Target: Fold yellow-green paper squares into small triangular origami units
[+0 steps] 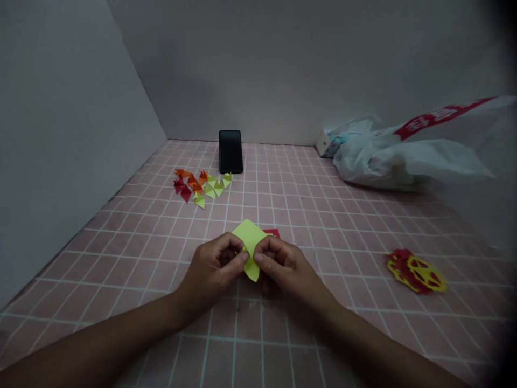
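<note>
Both my hands meet over the pink tiled floor and pinch one yellow-green sheet of paper (249,237) between them. My left hand (214,269) grips its left side with thumb and fingers closed. My right hand (283,265) holds the right side the same way. The sheet bends, its upper part standing up beyond my fingers and a lower flap hanging between my thumbs. A red paper piece (273,233) lies on the floor just behind the sheet, mostly hidden.
Several small folded paper pieces (200,186) in red, orange and yellow lie at the far left. A black phone (230,151) leans against the back wall. A white plastic bag (404,153) sits far right. Red and yellow cut-outs (416,271) lie at right.
</note>
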Demonstrator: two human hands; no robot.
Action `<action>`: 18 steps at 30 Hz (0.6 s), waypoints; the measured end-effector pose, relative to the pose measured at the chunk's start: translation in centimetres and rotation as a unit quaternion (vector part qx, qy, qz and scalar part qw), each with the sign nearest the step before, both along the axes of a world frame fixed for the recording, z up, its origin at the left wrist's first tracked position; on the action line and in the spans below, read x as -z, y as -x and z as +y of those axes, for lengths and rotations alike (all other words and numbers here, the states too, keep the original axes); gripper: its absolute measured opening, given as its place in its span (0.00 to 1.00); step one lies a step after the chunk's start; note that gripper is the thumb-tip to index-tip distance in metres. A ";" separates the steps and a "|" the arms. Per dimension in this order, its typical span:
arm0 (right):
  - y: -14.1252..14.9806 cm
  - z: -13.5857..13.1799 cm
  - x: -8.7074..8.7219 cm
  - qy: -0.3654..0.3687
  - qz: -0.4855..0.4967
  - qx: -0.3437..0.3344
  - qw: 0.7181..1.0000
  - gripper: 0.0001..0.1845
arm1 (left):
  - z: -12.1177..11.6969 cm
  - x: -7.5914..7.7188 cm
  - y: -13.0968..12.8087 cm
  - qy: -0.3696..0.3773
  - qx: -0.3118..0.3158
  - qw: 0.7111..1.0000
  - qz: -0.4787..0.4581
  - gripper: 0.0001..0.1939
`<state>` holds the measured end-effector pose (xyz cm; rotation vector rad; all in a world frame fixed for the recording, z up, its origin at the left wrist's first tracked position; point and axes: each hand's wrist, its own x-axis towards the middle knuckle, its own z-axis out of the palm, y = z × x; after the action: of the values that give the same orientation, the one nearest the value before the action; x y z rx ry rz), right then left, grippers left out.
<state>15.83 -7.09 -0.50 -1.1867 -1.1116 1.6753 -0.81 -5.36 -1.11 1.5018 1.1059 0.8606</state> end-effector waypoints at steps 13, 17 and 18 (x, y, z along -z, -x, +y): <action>-0.1 0.1 0.2 0.089 0.094 -0.018 0.991 0.17 | -0.1 -0.3 0.1 -0.007 0.004 1.000 -0.014 0.06; -0.2 0.3 0.4 0.083 0.085 -0.024 0.993 0.18 | 0.0 -0.1 0.2 -0.008 0.007 1.000 -0.025 0.05; -0.2 0.3 0.4 0.079 0.083 -0.024 0.993 0.18 | 0.0 -0.1 0.2 -0.006 0.010 1.000 -0.028 0.05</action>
<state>15.99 -6.74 -0.91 -1.1015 -0.9268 1.8903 -0.97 -5.39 -0.99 1.4869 1.0441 0.8919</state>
